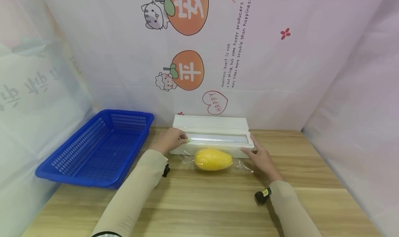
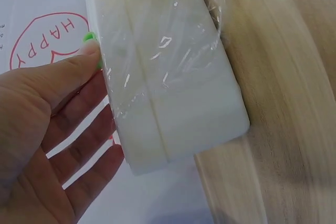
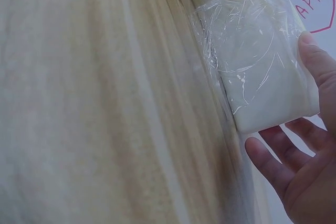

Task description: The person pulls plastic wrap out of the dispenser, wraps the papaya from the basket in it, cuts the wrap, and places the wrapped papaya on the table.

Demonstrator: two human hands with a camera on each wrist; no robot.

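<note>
Gripping the right end of a long white cling-film dispenser box (image 1: 218, 145) with the right hand (image 1: 261, 159), under a raised lid (image 1: 210, 122). Pinching a tiny green tab (image 1: 188, 139) at the left of the opening with the left hand (image 1: 172, 140). Having, just in front, a yellow oval fruit (image 1: 213, 160) in clear plastic film (image 1: 242, 165). Working at a wood-grain table (image 1: 218, 202), with a blue slotted plastic basket (image 1: 99, 155) to the left and a printed cloth (image 1: 265, 74) behind.
</note>
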